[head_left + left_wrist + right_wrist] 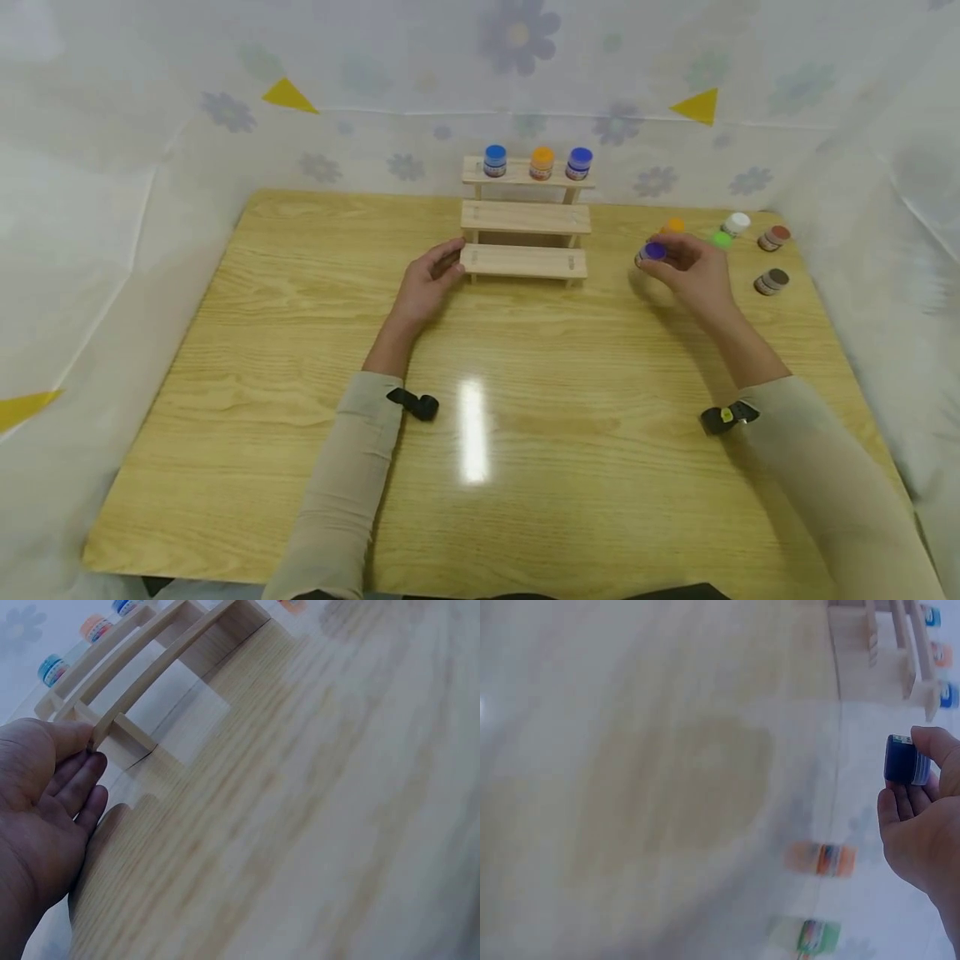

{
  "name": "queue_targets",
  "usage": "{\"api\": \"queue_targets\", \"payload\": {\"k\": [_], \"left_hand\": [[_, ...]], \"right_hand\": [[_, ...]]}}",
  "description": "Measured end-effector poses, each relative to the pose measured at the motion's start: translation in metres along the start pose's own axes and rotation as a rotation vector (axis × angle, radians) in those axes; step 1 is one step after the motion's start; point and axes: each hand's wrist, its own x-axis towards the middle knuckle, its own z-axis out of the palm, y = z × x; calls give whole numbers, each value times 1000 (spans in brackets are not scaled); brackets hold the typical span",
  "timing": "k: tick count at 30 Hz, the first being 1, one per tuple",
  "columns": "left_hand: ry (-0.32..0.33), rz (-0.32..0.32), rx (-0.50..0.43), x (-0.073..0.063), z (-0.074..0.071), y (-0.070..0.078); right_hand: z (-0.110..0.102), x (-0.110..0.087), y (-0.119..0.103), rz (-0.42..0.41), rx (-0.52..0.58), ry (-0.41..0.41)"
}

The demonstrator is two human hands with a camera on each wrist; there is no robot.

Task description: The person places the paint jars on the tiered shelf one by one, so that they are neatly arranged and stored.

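A three-step wooden rack (525, 218) stands at the back of the table. My left hand (426, 290) pinches the left end of its lowest step, thumb above and fingers beside it, as the left wrist view shows. Up on the top step sit a blue jar (495, 162), an orange jar (542, 164) and a purple-blue jar (579, 164). Right of the rack, my right hand (703, 279) holds a small dark blue paint jar (902, 760) between thumb and fingers, tilted and raised off the table.
Behind and around my right hand stand another orange jar (673, 226), a green jar (722, 240), a white jar (736, 224), a reddish-brown jar (774, 238) and a dark brown jar (772, 282). A pale flowered curtain (405, 67) hangs right behind the wood-grain table (555, 467).
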Motion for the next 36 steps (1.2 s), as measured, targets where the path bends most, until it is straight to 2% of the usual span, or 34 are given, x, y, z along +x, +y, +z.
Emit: {"api": "queue_targets", "payload": {"k": [7,11,14,26,36], "left_hand": [[-6,-1,-11,0,2,-1],[2,-1,-8,1,1,1],[12,0,-4,2,2,1],[9,-4,14,5,6,0],[6,1,4,5,10,-1]], "right_hand": [[37,17,-37,-121,1,-80],[62,32,-56,-211,13,-134],[80,44,-66,-248,18,-183],[135,80,-89,-237,-62,-272],[161,93,-102,-220,-133,-307]]}}
